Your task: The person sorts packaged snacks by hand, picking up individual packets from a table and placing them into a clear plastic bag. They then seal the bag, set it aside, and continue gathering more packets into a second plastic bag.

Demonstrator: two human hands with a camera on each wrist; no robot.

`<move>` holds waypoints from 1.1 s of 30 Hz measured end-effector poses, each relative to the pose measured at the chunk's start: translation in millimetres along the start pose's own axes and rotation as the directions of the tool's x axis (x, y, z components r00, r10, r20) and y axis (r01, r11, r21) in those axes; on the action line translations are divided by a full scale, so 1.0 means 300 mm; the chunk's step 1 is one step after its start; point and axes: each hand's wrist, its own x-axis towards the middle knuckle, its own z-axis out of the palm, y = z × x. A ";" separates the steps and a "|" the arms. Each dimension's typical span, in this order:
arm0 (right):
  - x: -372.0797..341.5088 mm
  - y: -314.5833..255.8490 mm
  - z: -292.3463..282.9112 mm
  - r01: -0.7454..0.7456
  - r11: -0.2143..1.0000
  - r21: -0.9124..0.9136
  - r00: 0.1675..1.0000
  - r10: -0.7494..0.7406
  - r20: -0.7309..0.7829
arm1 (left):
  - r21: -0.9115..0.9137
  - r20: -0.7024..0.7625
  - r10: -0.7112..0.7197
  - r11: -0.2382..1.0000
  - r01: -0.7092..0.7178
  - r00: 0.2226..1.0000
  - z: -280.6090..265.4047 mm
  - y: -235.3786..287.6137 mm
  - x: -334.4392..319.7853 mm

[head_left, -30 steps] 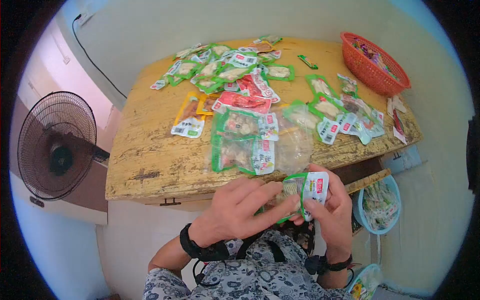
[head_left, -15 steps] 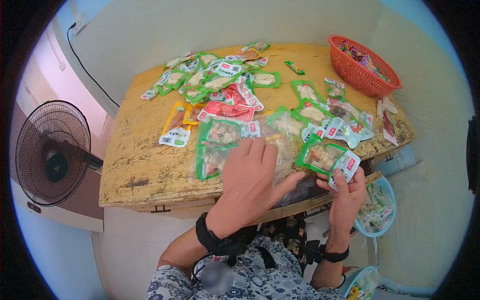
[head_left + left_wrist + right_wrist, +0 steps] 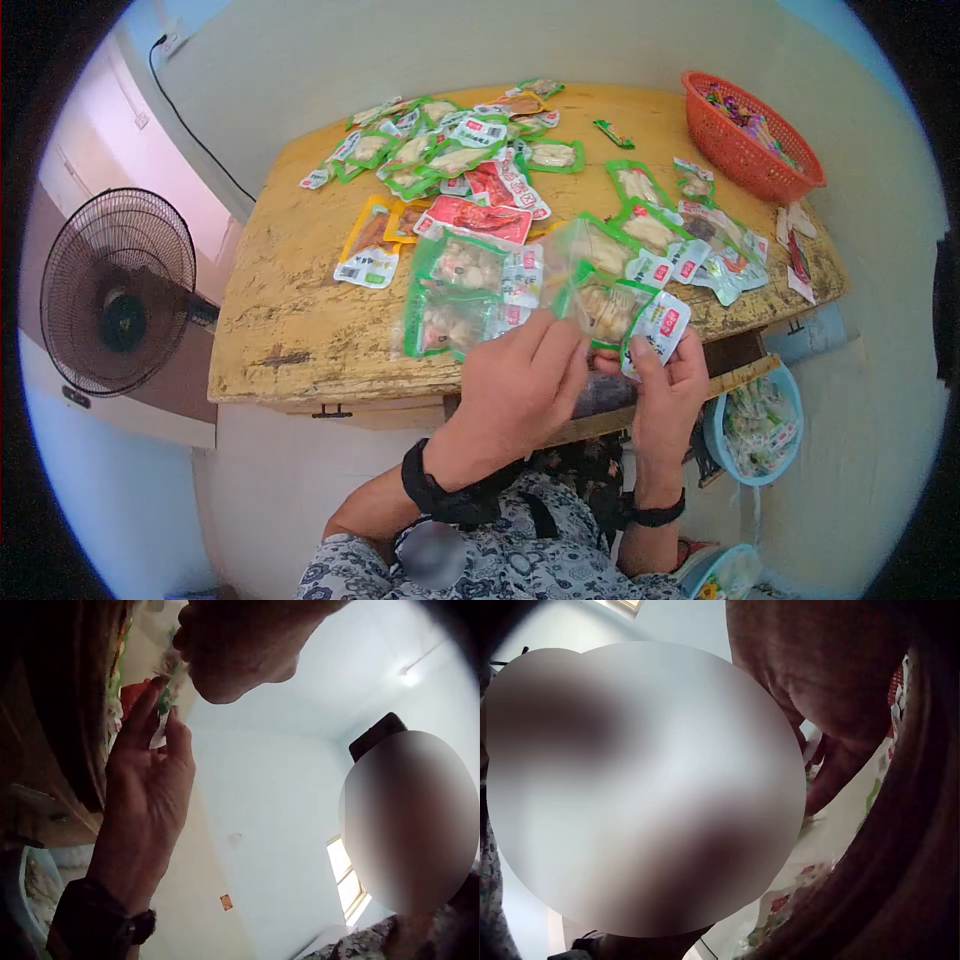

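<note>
My right hand point(image 3: 668, 390) grips a green-edged snack packet point(image 3: 610, 310) by its white printed end, thumb on top. Pale food shows through the packet's window. With curled fingers, my left hand point(image 3: 525, 385) pinches the open edge of a clear plastic bag point(image 3: 560, 285) on the table's front part. Two similar green-edged packets point(image 3: 465, 265) lie side by side inside that bag. The held packet's far end overlaps the bag's raised mouth. In the left wrist view, the right hand point(image 3: 150, 780) holds the packet and the left hand point(image 3: 247, 645) is above it.
On the worn yellow table point(image 3: 290, 310) lie a heap of packets point(image 3: 430, 150) at the back left and more packets point(image 3: 650, 230) at right. A red basket point(image 3: 750, 140) holds small wrapped sweets. Below the open drawer point(image 3: 730, 380) stands a blue basin point(image 3: 755, 425) of packets.
My left hand has let go of the packet, swung over the clear bag and taken its edge. My right hand carried the packet out to the right, then back to the bag's mouth.
</note>
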 end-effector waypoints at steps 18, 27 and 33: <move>-0.006 -0.054 0.094 -0.088 0.874 -0.477 0.941 0.230 0.247 | -0.077 -0.119 0.086 0.992 -0.095 0.989 -0.031 -0.036 -0.051; -0.024 0.003 0.143 -0.166 0.962 -0.215 0.953 0.213 0.217 | -0.114 -0.100 0.148 0.981 -0.159 0.984 -0.018 -0.002 -0.061; 0.024 -0.005 0.161 0.105 0.835 -0.540 0.826 0.230 0.516 | -0.106 -0.094 0.155 0.981 -0.165 0.983 -0.034 -0.011 -0.075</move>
